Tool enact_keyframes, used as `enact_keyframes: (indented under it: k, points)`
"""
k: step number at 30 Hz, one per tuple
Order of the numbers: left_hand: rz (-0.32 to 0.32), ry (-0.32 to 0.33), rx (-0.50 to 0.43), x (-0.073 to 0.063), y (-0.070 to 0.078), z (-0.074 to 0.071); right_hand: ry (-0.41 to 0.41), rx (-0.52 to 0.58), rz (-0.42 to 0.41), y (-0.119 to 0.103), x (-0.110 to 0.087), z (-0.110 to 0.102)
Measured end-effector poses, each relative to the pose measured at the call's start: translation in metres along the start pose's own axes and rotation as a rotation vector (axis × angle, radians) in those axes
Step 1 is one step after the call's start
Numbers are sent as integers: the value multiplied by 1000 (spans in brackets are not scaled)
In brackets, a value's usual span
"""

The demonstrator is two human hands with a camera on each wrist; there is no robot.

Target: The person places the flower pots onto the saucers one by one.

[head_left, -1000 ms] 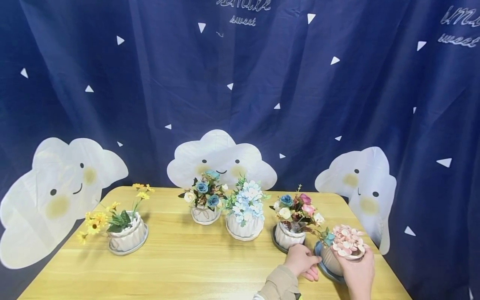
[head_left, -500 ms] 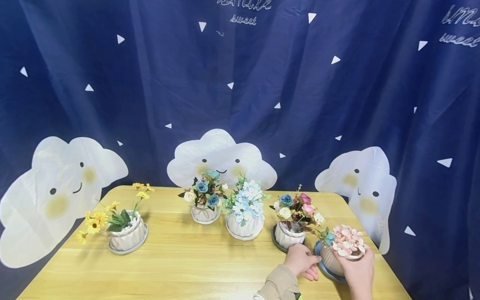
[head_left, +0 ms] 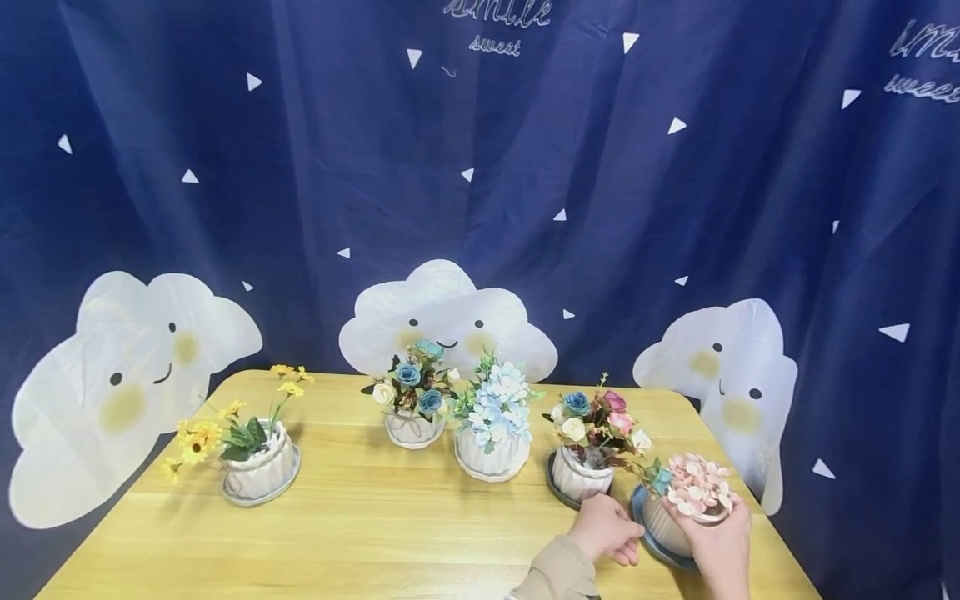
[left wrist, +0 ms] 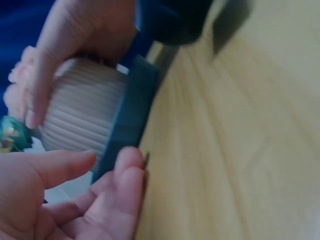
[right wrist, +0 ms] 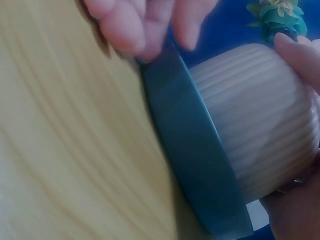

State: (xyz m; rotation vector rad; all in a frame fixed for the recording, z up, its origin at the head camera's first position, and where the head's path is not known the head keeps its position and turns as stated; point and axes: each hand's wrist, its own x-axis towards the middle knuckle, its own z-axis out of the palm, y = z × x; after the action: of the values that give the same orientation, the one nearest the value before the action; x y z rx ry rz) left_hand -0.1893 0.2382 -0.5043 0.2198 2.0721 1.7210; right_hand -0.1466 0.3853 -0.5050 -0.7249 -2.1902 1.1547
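Note:
At the table's right side, a ribbed beige flowerpot [head_left: 663, 523] with pink blossoms [head_left: 699, 483] stands on a blue saucer [head_left: 667, 557]. My right hand [head_left: 722, 542] grips the pot near its top, thumb on one side and fingers round the other. From the left, my left hand [head_left: 606, 532] reaches to the saucer. In the left wrist view, its thumb lies on the pot side of the saucer [left wrist: 131, 102] and its fingertips [left wrist: 129, 159] are at the rim's underside, pinching the edge between them. The right wrist view shows the ribbed pot [right wrist: 250, 115] tilted in that camera's frame.
Just left of the hands is a white pot [head_left: 581, 479] of mixed roses on a dark saucer. Further back stand a light-blue flower pot [head_left: 491, 454] and a blue-rose pot [head_left: 414, 429]. A yellow-flower pot [head_left: 262, 473] is at left. A navy curtain [head_left: 480, 217] hangs behind the table.
The head view has shifted slightly, so the scene lies a little further right in it. Both hands keep their places at the flowerpot and saucer.

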Motion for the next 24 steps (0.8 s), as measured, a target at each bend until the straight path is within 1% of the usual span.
enact_keyframes:
  k: [1, 4, 9, 11, 12, 13, 15, 17, 18, 20, 22, 24]
  points:
    - [6, -2, 10, -1, 0, 0, -3, -1, 3, 0, 0, 0]
    - [38, -37, 86, -5, 1, -4, -13, -5, 22, 0, 1, -1]
    - [127, -115, 345, -18, 10, -20, -42, 15, 49, 0, 3, -4]
    - [193, -135, 431, -22, 15, -29, -60, 20, 49, 0, 5, -7]
    - [224, -142, 456, -24, 17, -34, -73, 13, 50, 0, 7, -9]
    - [252, -148, 470, -27, 19, -39, -88, 20, 49, 0, 8, -12]
    - [298, -156, 464, -32, 23, -50, -132, 33, 28, 0, 11, -17]
    - [324, -163, 458, -39, 26, -63, -203, 38, 8, 0, 14, -24]
    - [335, -167, 450, -43, 29, -70, -252, 47, 2, -1, 15, -29]
    - [364, -155, 445, -51, 33, -85, -353, 53, -11, -4, 17, -40]
    - [388, -137, 425, -59, 38, -102, -455, 16, 17, -8, 20, -52]
    - [431, -108, 407, -66, 42, -120, -501, -11, 33, -11, 19, -65]
